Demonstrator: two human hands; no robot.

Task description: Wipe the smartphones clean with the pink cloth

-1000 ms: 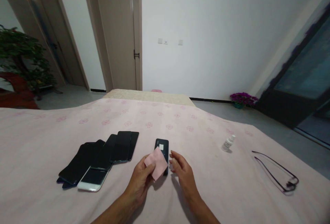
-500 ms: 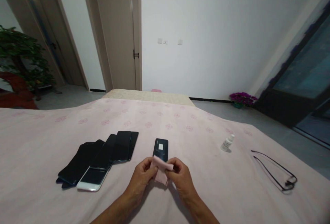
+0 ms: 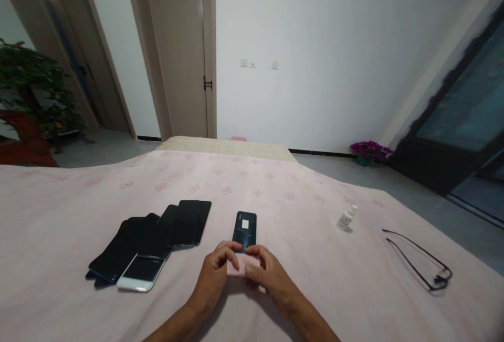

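Observation:
A small pink cloth, folded into a flat strip, is pinched between both hands. My left hand grips its left end with thumb and fingers. Its right end is closed in my right hand. Just beyond the fingertips a dark smartphone lies back up on the pink bedspread, with a pale sticker on it. The phone's near end is hidden behind my fingers.
Left of my hands several black phones overlap in a fanned pile, with a white-edged phone at its near side. To the right stand a small white bottle and black-framed glasses on the floral bedspread.
The cloth has gone from a loose, hanging piece to a smaller folded strip. My fingers have shifted their hold on it. The phones, bottle and glasses stay where they were.

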